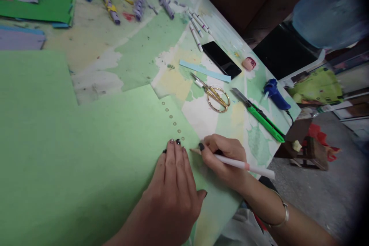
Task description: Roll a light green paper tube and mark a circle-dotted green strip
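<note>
My left hand (173, 192) lies flat on a large light green sheet of paper (86, 161), fingers together and stretched out. A line of several small drawn rings (173, 120) runs along the sheet's right part, down to just above my fingertips. In my right hand (226, 159) is a white felt-tip marker (236, 162) with a pinkish-orange band. Its brown tip points left, close to the sheet's right edge and just right of my left fingers. Whether the tip touches the paper I cannot tell.
Gold-handled scissors (216, 98), a green box cutter (265, 122), a blue glue gun (276, 94), a black phone (221, 60) and a light blue paper strip (204, 70) lie ahead to the right. Farther back are several markers (196, 37), rolled purple paper (139, 4) and green card (34, 11).
</note>
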### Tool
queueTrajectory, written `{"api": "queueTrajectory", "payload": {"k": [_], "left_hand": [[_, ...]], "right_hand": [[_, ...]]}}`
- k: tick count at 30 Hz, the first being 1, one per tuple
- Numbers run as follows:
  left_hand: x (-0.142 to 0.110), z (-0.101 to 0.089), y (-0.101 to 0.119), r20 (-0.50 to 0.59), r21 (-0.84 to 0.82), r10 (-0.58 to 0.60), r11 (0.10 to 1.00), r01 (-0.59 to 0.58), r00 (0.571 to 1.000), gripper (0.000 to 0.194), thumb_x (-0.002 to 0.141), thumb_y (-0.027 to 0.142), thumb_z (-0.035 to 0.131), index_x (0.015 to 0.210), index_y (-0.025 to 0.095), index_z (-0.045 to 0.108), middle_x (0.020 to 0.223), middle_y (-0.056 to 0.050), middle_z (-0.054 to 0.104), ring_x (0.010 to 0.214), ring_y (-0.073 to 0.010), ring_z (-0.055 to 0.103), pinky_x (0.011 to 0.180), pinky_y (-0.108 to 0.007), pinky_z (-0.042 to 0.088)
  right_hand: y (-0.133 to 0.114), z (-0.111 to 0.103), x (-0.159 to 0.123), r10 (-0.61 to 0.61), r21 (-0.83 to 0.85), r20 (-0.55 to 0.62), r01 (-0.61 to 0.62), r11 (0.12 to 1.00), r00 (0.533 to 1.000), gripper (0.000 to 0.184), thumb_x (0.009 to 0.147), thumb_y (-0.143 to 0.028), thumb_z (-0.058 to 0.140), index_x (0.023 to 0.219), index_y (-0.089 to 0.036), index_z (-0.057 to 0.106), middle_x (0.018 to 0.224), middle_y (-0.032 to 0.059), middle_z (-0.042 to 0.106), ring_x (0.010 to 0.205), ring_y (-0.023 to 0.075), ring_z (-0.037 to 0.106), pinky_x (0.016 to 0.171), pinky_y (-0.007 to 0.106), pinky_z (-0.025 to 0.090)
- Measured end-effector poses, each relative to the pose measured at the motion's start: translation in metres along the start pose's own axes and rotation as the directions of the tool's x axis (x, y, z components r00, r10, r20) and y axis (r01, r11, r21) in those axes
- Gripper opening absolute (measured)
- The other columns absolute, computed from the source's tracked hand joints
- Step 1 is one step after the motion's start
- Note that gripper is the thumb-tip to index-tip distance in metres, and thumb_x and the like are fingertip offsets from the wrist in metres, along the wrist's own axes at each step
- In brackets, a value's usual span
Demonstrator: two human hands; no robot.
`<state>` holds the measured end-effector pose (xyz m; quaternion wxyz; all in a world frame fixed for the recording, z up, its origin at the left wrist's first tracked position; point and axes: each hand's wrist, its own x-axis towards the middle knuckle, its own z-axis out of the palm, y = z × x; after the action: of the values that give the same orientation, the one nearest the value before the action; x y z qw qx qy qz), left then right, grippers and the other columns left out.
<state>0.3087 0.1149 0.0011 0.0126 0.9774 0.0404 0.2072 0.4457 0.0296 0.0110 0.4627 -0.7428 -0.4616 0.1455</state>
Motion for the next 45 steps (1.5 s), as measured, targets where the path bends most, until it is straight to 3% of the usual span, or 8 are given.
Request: {"api": "queueTrajectory", "payload": {"k": [11, 23, 33, 45], "left_hand": [[-0.0001, -0.0014, -0.0006, 0.014, 0.006, 0.003, 1.000, -0.003, 1.000, 0.062, 0.081, 0.040, 0.049, 0.112, -0.014, 0.053, 0.115, -0.033, 0.055, 0.115, -0.0430, 0.046, 0.091, -0.048, 0.043], [-0.0017, 0.0009, 0.0001, -0.005, -0.004, -0.008, 1.000, 0.008, 1.000, 0.064, 0.079, 0.041, 0.051, 0.112, -0.013, 0.053, 0.115, -0.032, 0.055, 0.115, -0.0433, 0.046, 0.092, -0.048, 0.042], [-0.0012, -0.0007, -0.0001, 0.002, 0.001, 0.005, 1.000, -0.005, 1.000, 0.062, 0.082, 0.040, 0.048, 0.112, -0.014, 0.053, 0.115, -0.033, 0.055, 0.115, -0.0427, 0.046, 0.092, -0.048, 0.042], [0.0010, -0.0025, -0.0003, 0.015, 0.009, 0.000, 1.000, 0.000, 1.000, 0.061, 0.081, 0.040, 0.049, 0.111, -0.013, 0.054, 0.114, -0.031, 0.056, 0.114, -0.0421, 0.048, 0.091, -0.047, 0.043]], "right_hand": [[-0.0017, 0.0002, 0.0014, -0.033, -0.025, 0.007, 0.033, 0.999, 0.999, 0.033, 0.076, -0.007, 0.053, 0.056, -0.017, 0.029, 0.051, -0.0065, 0.031, 0.046, 0.0042, 0.027, 0.045, 0.020, 0.022], [-0.0009, 0.0001, -0.0001, 0.016, 0.010, 0.014, -0.016, 1.000, 1.000, 0.031, 0.078, -0.010, 0.054, 0.057, -0.018, 0.032, 0.053, -0.0057, 0.036, 0.048, 0.0051, 0.031, 0.046, 0.021, 0.025], [-0.0018, -0.0009, 0.0015, -0.037, -0.021, 0.004, 0.037, 0.999, 0.999, 0.032, 0.075, -0.007, 0.051, 0.055, -0.018, 0.029, 0.051, -0.0064, 0.031, 0.046, 0.0049, 0.027, 0.044, 0.021, 0.022], [-0.0023, -0.0005, 0.0005, 0.010, -0.019, 0.030, -0.009, 1.000, 1.000, 0.030, 0.079, -0.011, 0.053, 0.056, -0.018, 0.035, 0.053, -0.0049, 0.039, 0.047, 0.0058, 0.033, 0.046, 0.022, 0.026]]}}
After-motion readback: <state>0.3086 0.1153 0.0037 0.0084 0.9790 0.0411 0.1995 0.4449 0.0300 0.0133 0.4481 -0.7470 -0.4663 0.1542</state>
